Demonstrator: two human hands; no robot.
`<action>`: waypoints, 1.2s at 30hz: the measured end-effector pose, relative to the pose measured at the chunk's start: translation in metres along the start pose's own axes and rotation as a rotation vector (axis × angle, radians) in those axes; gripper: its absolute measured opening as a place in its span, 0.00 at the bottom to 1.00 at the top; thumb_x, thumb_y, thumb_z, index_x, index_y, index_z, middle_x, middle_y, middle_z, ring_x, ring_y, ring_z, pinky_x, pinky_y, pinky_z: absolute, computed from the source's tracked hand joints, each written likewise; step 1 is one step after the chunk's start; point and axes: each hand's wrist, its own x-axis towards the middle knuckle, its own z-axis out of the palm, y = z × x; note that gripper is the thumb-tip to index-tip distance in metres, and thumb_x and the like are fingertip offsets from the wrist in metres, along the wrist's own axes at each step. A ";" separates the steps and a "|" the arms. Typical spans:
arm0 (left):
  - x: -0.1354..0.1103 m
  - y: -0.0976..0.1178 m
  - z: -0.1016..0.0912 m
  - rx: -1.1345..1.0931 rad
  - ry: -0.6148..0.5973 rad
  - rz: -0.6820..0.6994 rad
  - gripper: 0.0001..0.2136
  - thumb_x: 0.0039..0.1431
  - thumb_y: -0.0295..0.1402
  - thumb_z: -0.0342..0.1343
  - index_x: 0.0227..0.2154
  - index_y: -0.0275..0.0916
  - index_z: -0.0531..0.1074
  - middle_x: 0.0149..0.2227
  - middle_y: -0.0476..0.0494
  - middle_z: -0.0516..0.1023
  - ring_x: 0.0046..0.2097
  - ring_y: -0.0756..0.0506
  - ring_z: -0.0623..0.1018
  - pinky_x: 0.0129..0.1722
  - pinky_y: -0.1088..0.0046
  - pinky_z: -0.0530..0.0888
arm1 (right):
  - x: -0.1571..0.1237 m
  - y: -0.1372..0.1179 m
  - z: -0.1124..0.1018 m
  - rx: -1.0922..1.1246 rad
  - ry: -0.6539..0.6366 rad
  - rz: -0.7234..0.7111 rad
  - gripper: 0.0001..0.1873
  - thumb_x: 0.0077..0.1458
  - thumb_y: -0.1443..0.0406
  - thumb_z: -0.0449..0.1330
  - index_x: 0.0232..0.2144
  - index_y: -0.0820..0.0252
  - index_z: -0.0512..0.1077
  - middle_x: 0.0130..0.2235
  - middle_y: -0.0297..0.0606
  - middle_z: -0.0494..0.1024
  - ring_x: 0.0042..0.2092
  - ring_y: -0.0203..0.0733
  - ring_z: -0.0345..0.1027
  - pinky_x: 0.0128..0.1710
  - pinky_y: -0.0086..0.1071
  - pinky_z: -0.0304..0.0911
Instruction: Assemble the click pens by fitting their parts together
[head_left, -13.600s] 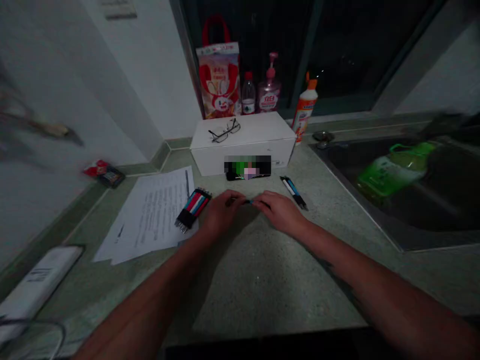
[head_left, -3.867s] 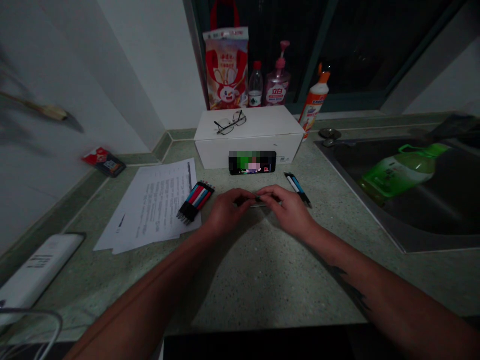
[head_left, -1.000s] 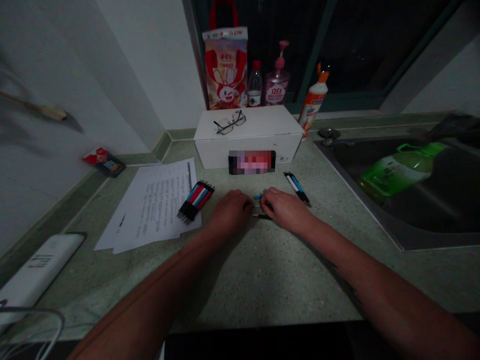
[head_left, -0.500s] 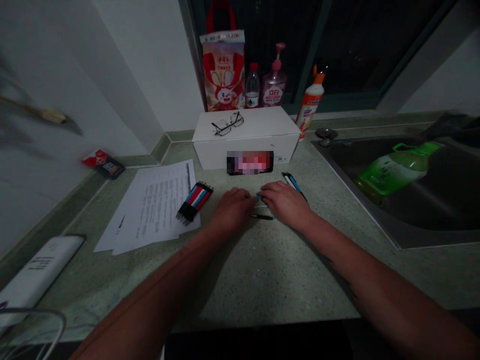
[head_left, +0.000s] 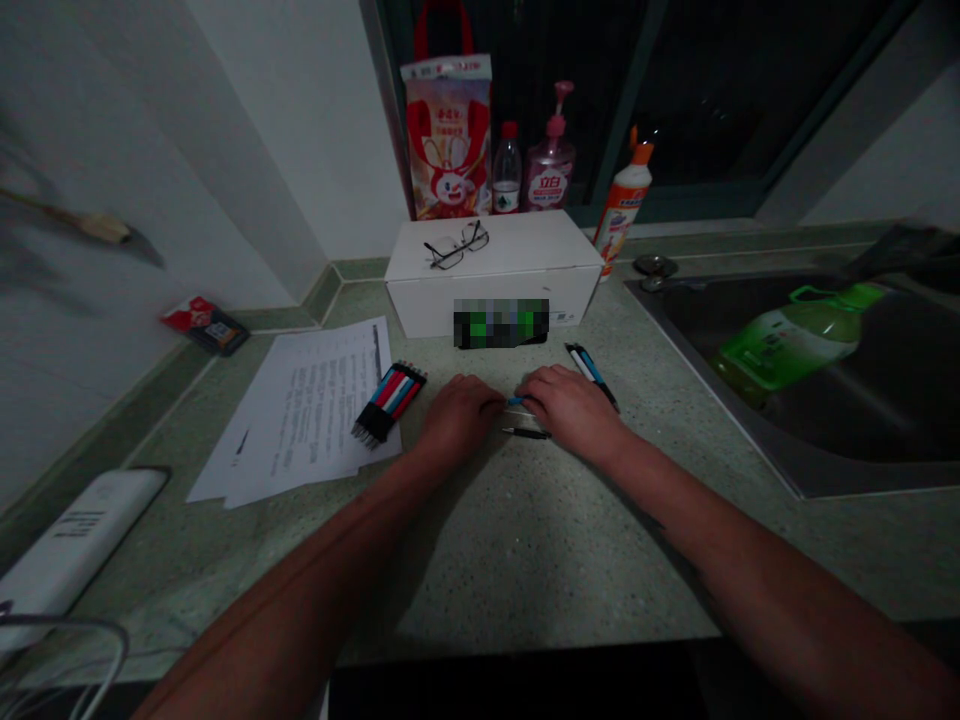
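Note:
Both my hands rest on the green speckled counter point(head_left: 525, 540), close together. My left hand point(head_left: 459, 412) is curled with its fingertips pinched toward a small blue pen part point(head_left: 514, 401). My right hand point(head_left: 571, 408) is also curled, its fingers meeting that blue part from the right. A thin dark pen piece point(head_left: 525, 433) lies on the counter just below the two hands. A bundle of coloured pens point(head_left: 388, 402) lies left of my left hand on the edge of some papers point(head_left: 300, 420). A blue and white pen point(head_left: 592, 372) lies just beyond my right hand.
A white box point(head_left: 495, 275) with glasses point(head_left: 455, 244) on top stands behind, a phone point(head_left: 501, 323) leaning on its front. Bottles and a red bag point(head_left: 447, 135) line the window sill. A sink point(head_left: 825, 390) with a green bottle point(head_left: 787, 335) is right. A white device point(head_left: 71, 545) lies at the left.
My hands have stayed together over the small pen parts, shifting slightly. The thin dark piece lies free on the counter below them. The phone screen has changed colour.

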 end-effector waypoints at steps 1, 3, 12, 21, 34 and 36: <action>0.000 0.000 0.000 -0.001 -0.005 -0.009 0.12 0.66 0.32 0.52 0.37 0.43 0.82 0.38 0.44 0.83 0.43 0.42 0.77 0.46 0.62 0.71 | 0.000 0.000 0.001 0.000 0.000 -0.004 0.09 0.66 0.67 0.59 0.42 0.61 0.80 0.42 0.43 0.80 0.46 0.49 0.70 0.46 0.40 0.62; 0.001 0.000 0.000 -0.004 -0.012 -0.029 0.12 0.66 0.32 0.51 0.37 0.43 0.82 0.38 0.44 0.83 0.43 0.42 0.77 0.46 0.62 0.71 | 0.000 0.000 0.001 0.003 0.001 -0.006 0.10 0.66 0.67 0.58 0.42 0.60 0.80 0.42 0.43 0.80 0.46 0.49 0.70 0.45 0.40 0.61; 0.001 -0.001 0.000 -0.039 -0.018 -0.034 0.13 0.65 0.32 0.51 0.37 0.44 0.82 0.39 0.43 0.83 0.44 0.41 0.77 0.47 0.62 0.71 | 0.001 0.000 0.001 0.019 0.012 -0.009 0.10 0.66 0.67 0.57 0.41 0.59 0.80 0.42 0.43 0.80 0.45 0.48 0.69 0.44 0.39 0.61; 0.001 -0.001 0.000 -0.050 -0.029 -0.038 0.12 0.65 0.31 0.52 0.37 0.42 0.82 0.39 0.43 0.83 0.44 0.42 0.77 0.47 0.63 0.71 | 0.000 0.001 0.002 0.034 0.013 -0.004 0.10 0.66 0.68 0.58 0.42 0.59 0.81 0.43 0.43 0.80 0.46 0.48 0.70 0.46 0.40 0.62; 0.001 -0.003 0.002 -0.061 0.019 -0.092 0.10 0.64 0.32 0.54 0.37 0.42 0.82 0.39 0.42 0.82 0.44 0.41 0.76 0.46 0.62 0.71 | -0.001 0.001 -0.001 0.059 0.045 0.043 0.11 0.66 0.67 0.58 0.43 0.57 0.81 0.44 0.44 0.80 0.47 0.49 0.70 0.47 0.41 0.63; 0.001 -0.001 0.002 -0.046 0.047 -0.112 0.09 0.64 0.33 0.55 0.37 0.41 0.81 0.39 0.42 0.81 0.44 0.41 0.76 0.46 0.62 0.71 | -0.001 0.003 -0.002 0.062 0.051 0.058 0.10 0.66 0.67 0.58 0.43 0.58 0.81 0.44 0.43 0.80 0.47 0.49 0.70 0.47 0.41 0.63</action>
